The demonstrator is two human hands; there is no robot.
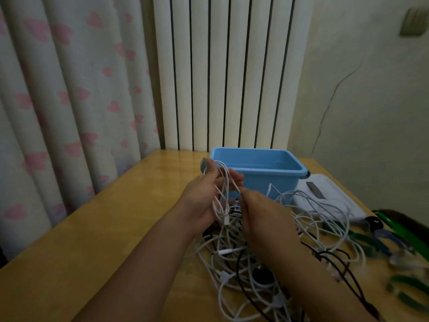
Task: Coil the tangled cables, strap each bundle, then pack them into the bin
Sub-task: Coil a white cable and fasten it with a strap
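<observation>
Both hands' fingers (234,180) curled on white cables (224,196), blue bin (267,180) behind

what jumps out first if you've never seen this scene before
Two hands meet at the centre: the left hand holds up loops of a white cable, and the right hand pinches a strand of it. Beneath them a tangle of white and black cables sprawls over the wooden table. Just behind stands a blue bin, with green straps at the right edge.
</observation>
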